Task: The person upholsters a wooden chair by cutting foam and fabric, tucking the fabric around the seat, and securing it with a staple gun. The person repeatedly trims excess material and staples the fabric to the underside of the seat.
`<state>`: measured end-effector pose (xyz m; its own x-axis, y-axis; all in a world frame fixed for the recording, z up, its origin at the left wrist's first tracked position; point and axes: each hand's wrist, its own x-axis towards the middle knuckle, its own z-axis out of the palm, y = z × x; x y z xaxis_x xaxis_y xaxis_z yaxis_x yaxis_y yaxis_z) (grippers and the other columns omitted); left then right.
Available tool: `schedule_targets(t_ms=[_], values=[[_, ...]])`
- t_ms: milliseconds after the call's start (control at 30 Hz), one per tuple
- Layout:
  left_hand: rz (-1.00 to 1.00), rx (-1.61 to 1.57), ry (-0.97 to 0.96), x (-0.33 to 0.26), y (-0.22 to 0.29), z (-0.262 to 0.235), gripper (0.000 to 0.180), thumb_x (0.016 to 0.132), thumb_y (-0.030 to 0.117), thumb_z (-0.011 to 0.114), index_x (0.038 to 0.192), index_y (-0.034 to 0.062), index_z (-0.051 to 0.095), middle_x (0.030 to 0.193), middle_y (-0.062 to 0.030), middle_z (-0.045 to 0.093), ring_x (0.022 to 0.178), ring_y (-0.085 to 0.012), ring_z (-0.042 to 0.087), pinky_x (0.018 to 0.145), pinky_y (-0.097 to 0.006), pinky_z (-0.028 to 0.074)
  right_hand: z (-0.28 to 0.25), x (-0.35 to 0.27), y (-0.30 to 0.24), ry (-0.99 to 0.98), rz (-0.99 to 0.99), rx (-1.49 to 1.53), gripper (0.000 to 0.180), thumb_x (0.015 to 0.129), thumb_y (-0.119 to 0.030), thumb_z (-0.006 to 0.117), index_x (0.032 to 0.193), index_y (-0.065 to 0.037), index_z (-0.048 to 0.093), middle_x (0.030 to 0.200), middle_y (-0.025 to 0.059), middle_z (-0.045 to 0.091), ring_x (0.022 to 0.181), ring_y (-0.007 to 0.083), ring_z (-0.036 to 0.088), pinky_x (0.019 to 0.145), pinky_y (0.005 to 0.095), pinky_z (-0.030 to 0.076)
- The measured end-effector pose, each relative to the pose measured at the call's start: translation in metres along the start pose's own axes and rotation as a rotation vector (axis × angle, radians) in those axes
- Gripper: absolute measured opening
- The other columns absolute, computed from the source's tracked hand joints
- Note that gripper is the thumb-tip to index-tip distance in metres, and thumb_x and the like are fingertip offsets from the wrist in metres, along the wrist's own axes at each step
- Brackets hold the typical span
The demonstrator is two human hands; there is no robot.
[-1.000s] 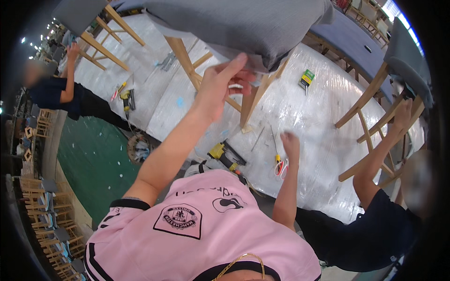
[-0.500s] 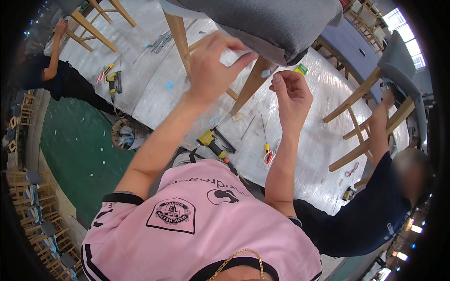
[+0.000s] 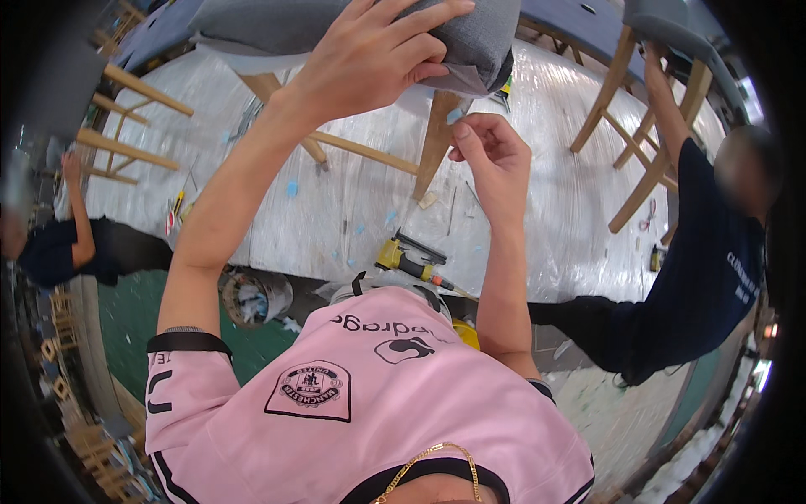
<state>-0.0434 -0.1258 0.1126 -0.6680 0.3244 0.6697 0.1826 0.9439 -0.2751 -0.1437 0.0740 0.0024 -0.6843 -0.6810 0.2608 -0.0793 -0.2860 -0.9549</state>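
A grey upholstered chair seat [image 3: 277,29] on wooden legs stands before me. My left hand [image 3: 374,59] rests on its padded corner, fingers stretched out over the grey fabric and thumb by the lower edge. Pale lining cloth [image 3: 457,81] hangs below that corner. My right hand [image 3: 497,164] is beside the front wooden leg [image 3: 435,143], thumb and fingers curled together. A small light-blue piece [image 3: 454,116] shows at the leg's edge, right by these fingertips. I cannot tell whether they touch it or what they hold.
A yellow and black staple gun [image 3: 411,259] lies on the plastic-wrapped table [image 3: 327,235] near my body. A bucket of scraps [image 3: 256,298] stands at left. Co-workers [image 3: 697,252] handle chairs on both sides. Another grey chair [image 3: 672,25] stands at far right.
My left hand has gone from pinching at the white lining under the seat edge to lying on top of the cushion. My right hand has come closer to the leg. The view has shifted.
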Motion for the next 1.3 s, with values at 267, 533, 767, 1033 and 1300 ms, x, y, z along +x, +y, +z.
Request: schedule_targets(t_ms=[267, 533, 767, 1033, 1300], values=[[0.249, 0.027, 0.253, 0.017, -0.045, 0.037, 0.025, 0.084, 0.035, 0.079, 0.087, 0.0152, 0.064, 0.136, -0.0092, 0.066, 0.125, -0.029, 0.061, 0.105, -0.046, 0.048, 0.03, 0.037, -0.005, 0.252, -0.024, -0.011, 0.027, 0.094, -0.014, 0.073, 0.11, 0.007, 0.071, 0.092, 0.0078, 0.075, 0.067, 0.0092, 0.065, 0.068, 0.0241, 0.056], [0.308, -0.078, 0.3, 0.077, -0.087, 0.046, 0.031, 0.082, 0.036, 0.079, 0.092, 0.0081, 0.071, 0.117, -0.0095, 0.073, 0.112, -0.0288, 0.066, 0.094, -0.043, 0.049, 0.03, 0.081, -0.013, 0.284, -0.179, -0.002, 0.031, 0.094, -0.015, 0.073, 0.119, 0.005, 0.071, 0.102, 0.0138, 0.076, 0.068, 0.0121, 0.07, 0.067, 0.0265, 0.061], [0.104, -0.25, 0.198, 0.103, -0.102, 0.048, 0.025, 0.084, 0.028, 0.079, 0.091, 0.0053, 0.069, 0.077, -0.0112, 0.069, 0.075, -0.0324, 0.068, 0.07, -0.043, 0.052, 0.036, 0.113, -0.026, 0.339, -0.212, 0.232, 0.035, 0.092, -0.016, 0.075, 0.116, 0.008, 0.069, 0.093, 0.0133, 0.075, 0.065, 0.0147, 0.07, 0.061, 0.0277, 0.061], [0.101, -0.283, 0.248, 0.106, -0.104, 0.051, 0.025, 0.083, 0.028, 0.079, 0.09, 0.0057, 0.069, 0.078, -0.0115, 0.069, 0.075, -0.033, 0.068, 0.069, -0.043, 0.052, 0.039, 0.142, -0.035, 0.456, -0.17, 0.455, 0.024, 0.094, -0.015, 0.075, 0.103, 0.007, 0.069, 0.088, 0.0141, 0.074, 0.061, 0.0141, 0.068, 0.058, 0.0284, 0.061], [0.12, -0.267, 0.269, 0.113, -0.109, 0.059, 0.025, 0.082, 0.027, 0.08, 0.081, 0.0077, 0.063, 0.078, -0.0101, 0.069, 0.075, -0.0327, 0.067, 0.068, -0.043, 0.051, 0.027, 0.188, 0.015, 0.553, -0.176, 0.522, 0.033, 0.089, -0.035, 0.079, 0.104, -0.006, 0.072, 0.083, 0.0023, 0.07, 0.072, 0.0187, 0.065, 0.073, 0.0417, 0.056]])
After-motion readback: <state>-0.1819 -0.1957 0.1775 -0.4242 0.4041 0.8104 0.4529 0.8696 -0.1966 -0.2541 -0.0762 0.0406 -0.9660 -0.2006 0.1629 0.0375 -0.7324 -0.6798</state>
